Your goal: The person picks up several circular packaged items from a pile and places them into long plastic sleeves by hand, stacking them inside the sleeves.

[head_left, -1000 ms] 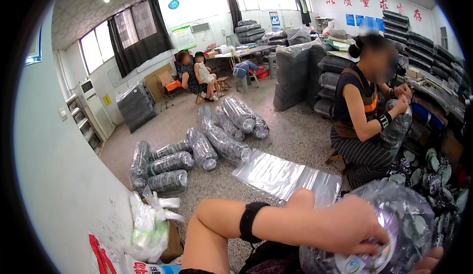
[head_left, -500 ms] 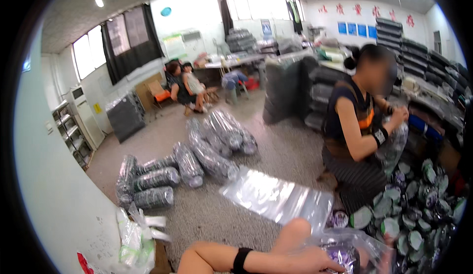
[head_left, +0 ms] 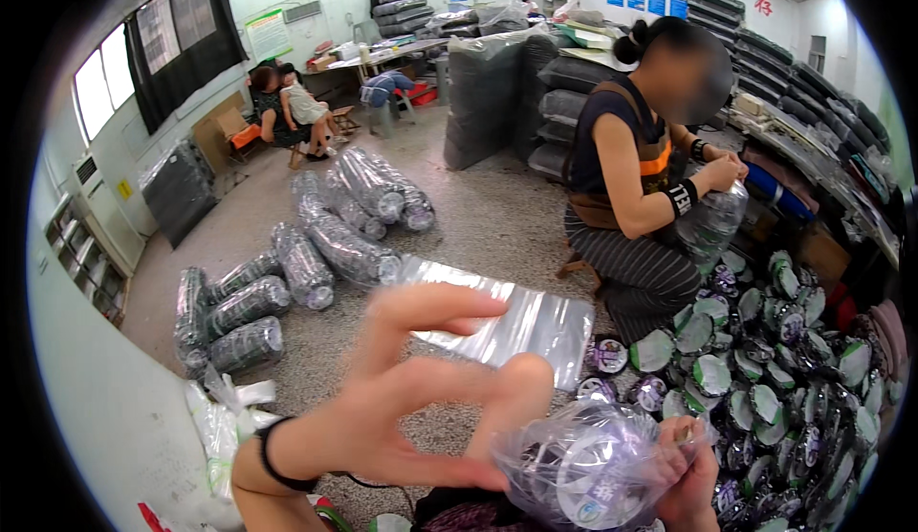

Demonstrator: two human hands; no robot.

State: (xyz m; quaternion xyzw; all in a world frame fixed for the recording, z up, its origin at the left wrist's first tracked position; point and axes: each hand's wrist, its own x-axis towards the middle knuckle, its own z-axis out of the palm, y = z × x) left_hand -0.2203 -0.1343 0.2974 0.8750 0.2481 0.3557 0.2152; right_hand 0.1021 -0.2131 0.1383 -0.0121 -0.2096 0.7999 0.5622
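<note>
A clear plastic bag [head_left: 583, 465] stuffed with round flat packets sits at the bottom of the view. My left hand [head_left: 411, 417], a black band on its wrist, grips the bag's left side with thumb and lower fingers, the index finger raised and blurred. My right hand [head_left: 690, 479] holds the bag from the right, mostly hidden behind it. A heap of round green, white and purple packets [head_left: 765, 389] lies just beyond my right hand.
A co-worker [head_left: 631, 178] sits on a low stool at the right, both hands on another filled clear bag [head_left: 712, 221]. Flat empty bags [head_left: 516, 317] lie on the floor. Filled rolls [head_left: 325, 236] lie further left. Grey bundles [head_left: 488, 92] and two seated people [head_left: 287, 107] are at the back.
The view has tipped downward and nearer. My left hand has lifted off the bag's top and spread its fingers. The bag has come up between both hands.
</note>
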